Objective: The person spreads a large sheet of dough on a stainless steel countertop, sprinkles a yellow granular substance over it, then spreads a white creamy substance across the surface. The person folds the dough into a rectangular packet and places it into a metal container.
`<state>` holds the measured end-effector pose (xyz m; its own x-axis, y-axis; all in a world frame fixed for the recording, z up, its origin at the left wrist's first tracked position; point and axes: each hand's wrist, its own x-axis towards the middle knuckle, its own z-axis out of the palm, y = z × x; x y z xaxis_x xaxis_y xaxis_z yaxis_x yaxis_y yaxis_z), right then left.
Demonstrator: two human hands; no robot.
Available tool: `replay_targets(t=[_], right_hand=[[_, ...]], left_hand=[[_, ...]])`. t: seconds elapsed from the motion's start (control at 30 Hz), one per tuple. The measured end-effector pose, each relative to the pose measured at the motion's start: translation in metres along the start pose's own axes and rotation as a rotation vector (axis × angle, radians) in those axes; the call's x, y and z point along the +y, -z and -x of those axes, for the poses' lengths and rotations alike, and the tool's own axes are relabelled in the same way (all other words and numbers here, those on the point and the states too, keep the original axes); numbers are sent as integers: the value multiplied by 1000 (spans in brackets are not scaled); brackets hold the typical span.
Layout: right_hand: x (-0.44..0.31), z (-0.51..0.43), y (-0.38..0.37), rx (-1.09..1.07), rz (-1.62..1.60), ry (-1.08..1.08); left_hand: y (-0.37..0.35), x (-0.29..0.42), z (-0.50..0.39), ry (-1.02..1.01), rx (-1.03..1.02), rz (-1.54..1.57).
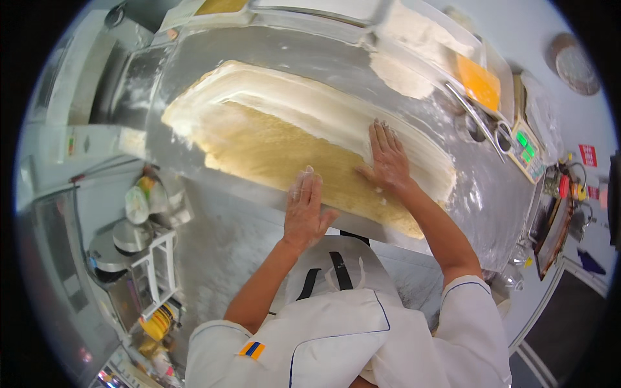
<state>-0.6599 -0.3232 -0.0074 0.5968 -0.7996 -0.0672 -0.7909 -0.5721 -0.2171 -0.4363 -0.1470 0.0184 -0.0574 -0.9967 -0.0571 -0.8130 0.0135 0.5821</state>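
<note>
A long, wide sheet of yellowish dough [281, 140] lies flat on the steel worktable [330, 58]. A whitish, powdery layer [291, 87], flour by its look, covers its far half and right end. My right hand [389, 157] is laid palm down over the dough, on the edge between the white layer and the bare yellow part, fingers pointing away from me. Over the near edge of the sheet is my left hand [305, 208], palm down with the thumb spread; whether it touches the dough I cannot tell. Both hands are empty, with flour on the fingertips.
Loose flour [402, 72] spills from a tub at the back right, beside an orange scraper [479, 82]. A long metal tool with a ring handle [473, 119] lies near a lit digital scale [526, 148]. A white step stool [157, 274] and a metal pot [132, 236] stand at left.
</note>
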Motion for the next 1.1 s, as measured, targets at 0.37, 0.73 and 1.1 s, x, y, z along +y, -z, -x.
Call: replay_targets(t=[0.37, 0.73, 1.1], right_hand=[[-135, -172, -34, 55, 38, 155], [-256, -279, -61, 36, 16, 365], [-289, -326, -57, 13, -13, 338]], left_hand=[[71, -98, 24, 140, 72, 43], [110, -166, 32, 193, 234, 112], [131, -199, 40, 254, 280, 183]])
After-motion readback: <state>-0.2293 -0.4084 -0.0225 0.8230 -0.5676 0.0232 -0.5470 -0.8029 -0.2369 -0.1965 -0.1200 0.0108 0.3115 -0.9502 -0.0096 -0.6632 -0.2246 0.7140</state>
